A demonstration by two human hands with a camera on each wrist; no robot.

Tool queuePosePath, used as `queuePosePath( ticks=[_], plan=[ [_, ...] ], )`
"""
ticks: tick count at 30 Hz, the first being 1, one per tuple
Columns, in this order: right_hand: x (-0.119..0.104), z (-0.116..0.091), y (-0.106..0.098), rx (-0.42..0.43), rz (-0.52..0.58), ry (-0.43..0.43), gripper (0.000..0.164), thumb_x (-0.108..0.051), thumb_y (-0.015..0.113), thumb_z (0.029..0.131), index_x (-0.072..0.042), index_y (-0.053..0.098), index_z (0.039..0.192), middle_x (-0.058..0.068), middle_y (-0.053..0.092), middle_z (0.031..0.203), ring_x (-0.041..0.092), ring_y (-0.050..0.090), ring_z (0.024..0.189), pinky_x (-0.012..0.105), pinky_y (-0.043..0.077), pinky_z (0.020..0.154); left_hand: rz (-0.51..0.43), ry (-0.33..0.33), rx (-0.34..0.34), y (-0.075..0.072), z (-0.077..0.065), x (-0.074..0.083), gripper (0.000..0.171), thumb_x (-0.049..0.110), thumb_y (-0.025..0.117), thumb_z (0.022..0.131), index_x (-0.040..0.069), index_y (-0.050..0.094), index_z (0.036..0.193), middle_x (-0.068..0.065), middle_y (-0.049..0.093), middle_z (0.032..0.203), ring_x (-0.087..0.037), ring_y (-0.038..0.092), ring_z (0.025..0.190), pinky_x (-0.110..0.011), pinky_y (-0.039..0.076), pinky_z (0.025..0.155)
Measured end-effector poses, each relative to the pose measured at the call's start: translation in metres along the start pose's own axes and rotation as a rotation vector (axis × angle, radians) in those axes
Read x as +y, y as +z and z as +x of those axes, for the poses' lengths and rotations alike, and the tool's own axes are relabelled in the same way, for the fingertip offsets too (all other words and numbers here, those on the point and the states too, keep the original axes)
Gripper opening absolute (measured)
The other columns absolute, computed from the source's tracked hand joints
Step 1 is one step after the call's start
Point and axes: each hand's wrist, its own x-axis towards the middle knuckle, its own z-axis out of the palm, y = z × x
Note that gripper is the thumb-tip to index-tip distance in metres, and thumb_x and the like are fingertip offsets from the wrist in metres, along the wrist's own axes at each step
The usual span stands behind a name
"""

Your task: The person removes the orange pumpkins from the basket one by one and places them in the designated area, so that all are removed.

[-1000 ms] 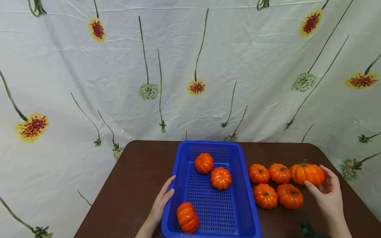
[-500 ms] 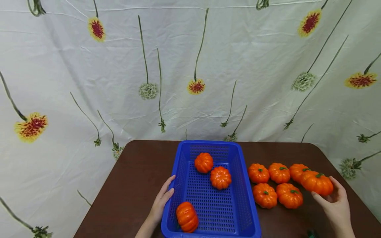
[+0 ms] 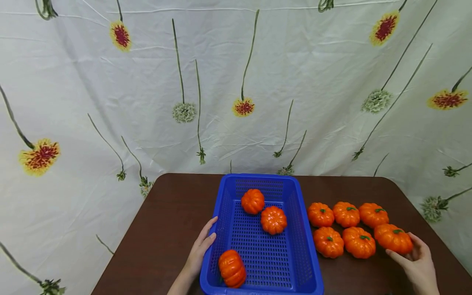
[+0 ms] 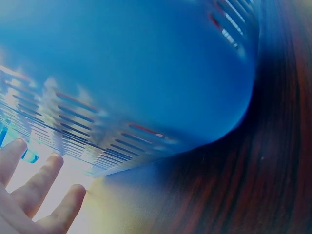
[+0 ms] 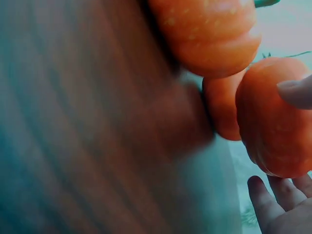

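Note:
My right hand (image 3: 418,260) holds a small orange pumpkin (image 3: 393,238) with a green stem at the right end of the front row. In the right wrist view, the thumb (image 5: 296,93) lies on one side of this pumpkin (image 5: 278,122) and the fingers on the other. Whether the pumpkin touches the table is hard to tell. Against the left side of a blue plastic basket (image 3: 313,254), my left hand (image 3: 199,252) rests with its fingers extended. In the left wrist view, the fingertips (image 4: 73,195) are beside the slotted basket wall (image 4: 146,73).
Two pumpkins (image 3: 359,243) stand left of the held one, with a back row of three (image 3: 374,215) behind. Three more lie inside the basket, one (image 3: 232,268) on its side near the front. A flower-print cloth (image 3: 236,82) hangs behind the dark brown table (image 3: 158,229).
My right hand has moved the pumpkin from over the back row toward me and down, to the front row's right end. My left hand and the basket have stayed put.

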Motion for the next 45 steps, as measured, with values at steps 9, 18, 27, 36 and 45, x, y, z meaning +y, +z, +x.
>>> queuePosePath(
  ticks=[9,18,27,36,45],
  plan=[
    [0.008,0.004,-0.003,-0.07,-0.059,0.072,0.108,-0.012,0.077,0.078,-0.017,-0.001,0.151,-0.016,0.027,0.13,-0.014,0.041,0.097,0.006,0.041,0.069,-0.011,0.0,-0.009,0.001,0.0,0.0,0.047,0.015,0.036,0.1,0.009,0.028,0.146,-0.02,0.025,0.149,-0.028,0.04,0.126,-0.029,0.041,0.095],
    [0.011,0.007,0.005,-0.01,-0.162,0.104,0.106,-0.015,0.076,0.08,-0.015,-0.004,0.15,0.009,0.001,0.155,0.02,0.011,0.14,0.01,0.034,0.085,-0.004,-0.003,-0.007,0.0,0.0,0.001,0.047,0.016,0.036,0.1,0.008,0.028,0.146,-0.021,0.025,0.148,-0.033,0.038,0.125,-0.028,0.041,0.094],
    [0.008,0.011,0.009,0.01,-0.201,0.115,0.107,-0.012,0.072,0.081,-0.007,-0.01,0.149,0.019,-0.009,0.154,0.037,0.004,0.139,0.05,0.019,0.108,-0.005,-0.003,-0.008,0.0,0.0,0.001,0.047,0.015,0.036,0.1,0.008,0.028,0.146,-0.02,0.024,0.149,-0.035,0.037,0.126,-0.029,0.041,0.094],
    [0.001,0.008,0.007,-0.035,-0.293,0.099,0.108,-0.017,0.073,0.08,0.001,-0.009,0.147,0.025,-0.009,0.152,0.043,0.003,0.137,0.056,0.022,0.105,0.003,0.002,-0.005,0.0,0.001,0.001,0.047,0.015,0.036,0.1,0.008,0.029,0.146,-0.02,0.025,0.149,-0.036,0.037,0.126,-0.029,0.042,0.094],
    [-0.03,-0.006,0.013,0.063,-0.394,0.028,0.098,-0.023,0.069,0.083,0.002,0.001,0.148,0.032,-0.002,0.148,0.049,0.012,0.134,0.059,0.025,0.101,0.01,0.0,0.005,0.0,0.001,0.0,0.047,0.015,0.037,0.1,0.008,0.029,0.146,-0.02,0.026,0.148,-0.034,0.039,0.125,-0.028,0.042,0.093]
  ],
)
